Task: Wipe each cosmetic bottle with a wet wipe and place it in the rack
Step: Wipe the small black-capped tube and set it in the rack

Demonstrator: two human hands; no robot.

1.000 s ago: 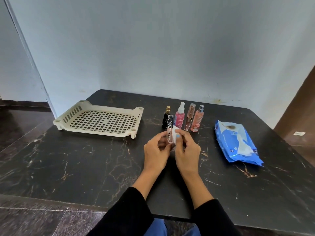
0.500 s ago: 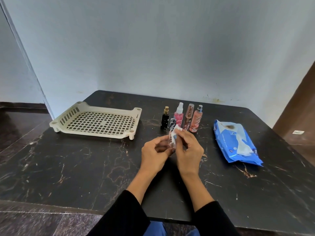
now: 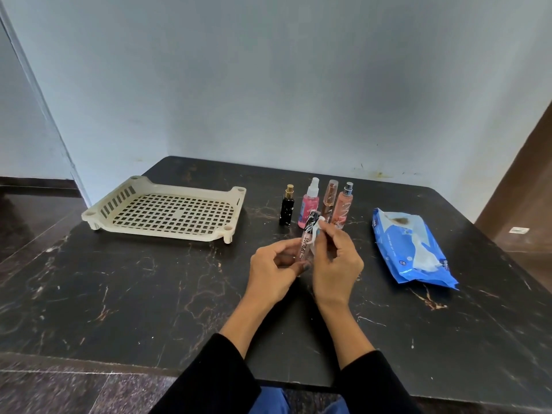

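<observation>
1. Over the middle of the bench (image 3: 89, 294), the left hand (image 3: 273, 273) grips a lip gloss tube (image 3: 305, 245) by its lower end, cap tilted up and away. The right hand (image 3: 336, 264) pinches a wipe (image 3: 317, 234) against the tube just below the black cap.

2. What changed: a second ago the wipe was bunched over the tube's middle, and now it's slid up to the cap end, so the printed label shows bare. Looks like the wiping stroke has covered the body and is finishing near the top, so I'd guess this one is nearly ready to go in the rack.

3. Rack (image 3: 98, 215) sits far left, well apart from the hands, and holds nothing yet, so no bottle is done.

4. Four more bottles stand in a row just beyond the hands: black bottle (image 3: 286, 209), pink spray (image 3: 309, 204), clear tube (image 3: 330, 198), peach spray (image 3: 343, 204). All upright, all untouched.

5. Wipe pack (image 3: 412, 249) lies to the right with a white sheet poking out of its opening, so the next wipe is easy to grab.
</observation>
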